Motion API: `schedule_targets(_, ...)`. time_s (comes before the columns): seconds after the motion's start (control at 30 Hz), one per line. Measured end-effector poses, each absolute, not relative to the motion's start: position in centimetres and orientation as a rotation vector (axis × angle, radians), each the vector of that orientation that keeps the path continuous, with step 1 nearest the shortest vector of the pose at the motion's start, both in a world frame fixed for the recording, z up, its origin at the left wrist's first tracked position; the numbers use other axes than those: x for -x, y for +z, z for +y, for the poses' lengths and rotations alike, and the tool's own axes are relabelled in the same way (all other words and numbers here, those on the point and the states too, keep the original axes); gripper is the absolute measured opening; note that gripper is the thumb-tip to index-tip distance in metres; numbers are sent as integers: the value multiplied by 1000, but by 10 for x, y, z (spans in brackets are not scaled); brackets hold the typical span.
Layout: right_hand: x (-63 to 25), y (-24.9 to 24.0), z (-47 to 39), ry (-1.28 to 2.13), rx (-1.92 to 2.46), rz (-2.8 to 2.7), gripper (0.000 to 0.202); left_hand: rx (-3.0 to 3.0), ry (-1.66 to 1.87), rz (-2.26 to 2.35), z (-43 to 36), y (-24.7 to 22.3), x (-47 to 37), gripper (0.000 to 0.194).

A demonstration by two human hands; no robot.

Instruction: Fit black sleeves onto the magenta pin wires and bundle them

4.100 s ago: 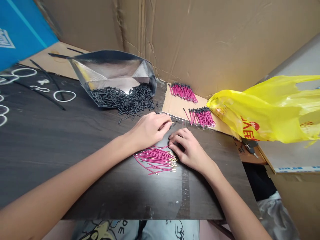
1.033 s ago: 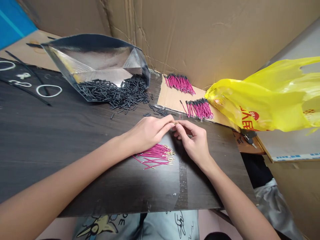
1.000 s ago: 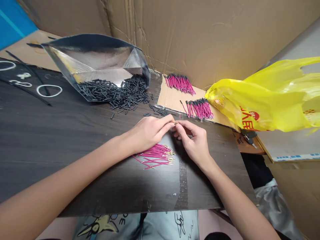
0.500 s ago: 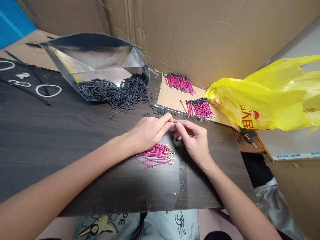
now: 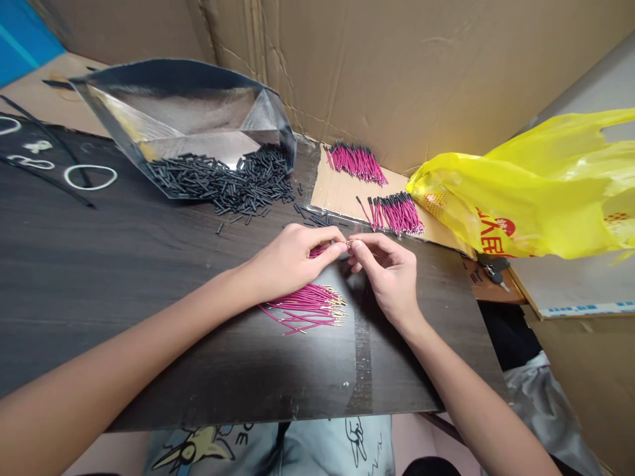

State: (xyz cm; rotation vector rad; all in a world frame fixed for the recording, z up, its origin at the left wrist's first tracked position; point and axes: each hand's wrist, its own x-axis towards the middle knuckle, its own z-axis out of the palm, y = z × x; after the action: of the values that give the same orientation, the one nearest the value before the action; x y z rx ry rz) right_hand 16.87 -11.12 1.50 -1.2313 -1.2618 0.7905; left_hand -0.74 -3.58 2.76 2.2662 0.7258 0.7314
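My left hand is closed round several magenta wires, whose gold tips poke out past the thumb and forefinger. Thumb and fingers of my right hand pinch together at those tips; what exactly they grip is too small to make out. The two hands nearly meet above the dark table. Just below my left hand lies a loose pile of magenta wires with gold ends pointing right. Part of that pile is hidden by the hand.
An open foil bag spills short black tubes at the back left. Two bunches of black-capped magenta wires lie on cardboard. A yellow plastic bag stands at right, above keys. White rubber bands lie far left.
My left hand has opened a little between thumb and forefinger, so the magenta wires inside now show. Both hands stay close together; the view has shifted slightly.
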Motion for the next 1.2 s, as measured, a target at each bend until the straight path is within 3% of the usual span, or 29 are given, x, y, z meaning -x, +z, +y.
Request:
schedule_targets(0.57,-175,8,-108,840,1271,-1366,15,-2281,678,659,-30,26,9,22)
schedule_targets(0.93,-182,11,-102,1332,1014,-1141,27,-2195,633,667,-30,32,9,24)
schedule_targets(1.2,-181,8,-101,1331,1050,-1199,29,-2151,577,635,-32,35,10,23)
